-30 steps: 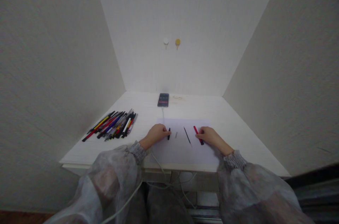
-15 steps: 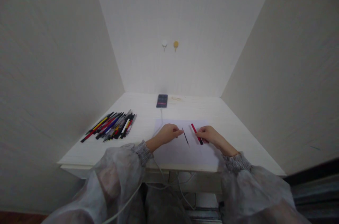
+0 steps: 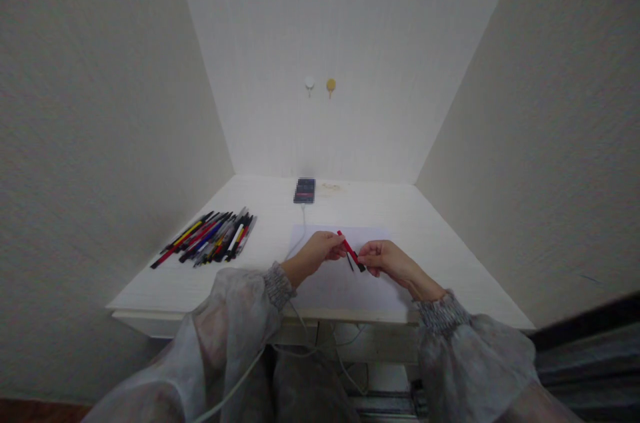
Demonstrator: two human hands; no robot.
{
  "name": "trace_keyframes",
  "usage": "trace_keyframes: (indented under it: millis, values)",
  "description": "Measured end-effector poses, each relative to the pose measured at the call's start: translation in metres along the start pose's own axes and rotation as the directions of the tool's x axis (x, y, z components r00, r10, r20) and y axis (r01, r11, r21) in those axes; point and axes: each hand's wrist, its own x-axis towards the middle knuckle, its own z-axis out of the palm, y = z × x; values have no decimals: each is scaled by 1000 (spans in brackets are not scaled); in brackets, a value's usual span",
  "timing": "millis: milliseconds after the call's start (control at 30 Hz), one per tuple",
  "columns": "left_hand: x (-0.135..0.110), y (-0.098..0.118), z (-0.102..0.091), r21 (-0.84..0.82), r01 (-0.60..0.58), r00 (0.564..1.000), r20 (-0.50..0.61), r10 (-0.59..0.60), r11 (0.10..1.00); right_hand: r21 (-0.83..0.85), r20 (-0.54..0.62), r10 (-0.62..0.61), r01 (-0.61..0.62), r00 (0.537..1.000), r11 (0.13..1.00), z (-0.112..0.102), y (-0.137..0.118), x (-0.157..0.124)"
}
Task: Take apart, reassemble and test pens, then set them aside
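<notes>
Evidently, our right hand (image 3: 379,258) pinches the dark near end of a red pen barrel (image 3: 349,248), while our left hand (image 3: 323,247) holds its red far end in an equally narrow grip. The barrel slants between them, over a white paper sheet (image 3: 367,298). To handle it well, we judge, both pinches should be light and lined up with the barrel, so that neither end twists or rolls free, and we should avoid knocking the thin dark rod (image 3: 350,263), perhaps a refill, just below it.

Our own fingers cover the exact contact points, and we cannot tell whether the barrel touches the paper. The rod's upper end is lost behind barrel and hand. Off to our left, the pile of pens (image 3: 213,240) overlaps too much to count. Farther back, the phone (image 3: 305,190) is blocky and unreadable; beyond it, the white hook (image 3: 309,82) and yellow hook (image 3: 331,84) are too small for detail.
</notes>
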Motion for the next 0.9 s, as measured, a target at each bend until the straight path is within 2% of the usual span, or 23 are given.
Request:
trace_keyframes:
  millis: [300,433,633,767,900]
  values:
    - [-4,7,3,-113,10,1000,-1,-10,994,102,-2,13,-13,1000,995,0,-1,-1]
    - [-2,2,1,-153,-9,999,39,15,988,62,25,21,-23,999,998,4,-5,-2]
    - [4,-10,2,-96,-33,994,102,43,995,-107,-42,-32,27,999,994,10,-8,3]
    - [6,-11,-6,4,-67,997,44,66,998,-213,-102,4,-26,995,977,-2,1,10]
    - [9,-13,-28,312,-80,985,-122,124,947,-360,-194,51,-119,980,925,-23,19,19]
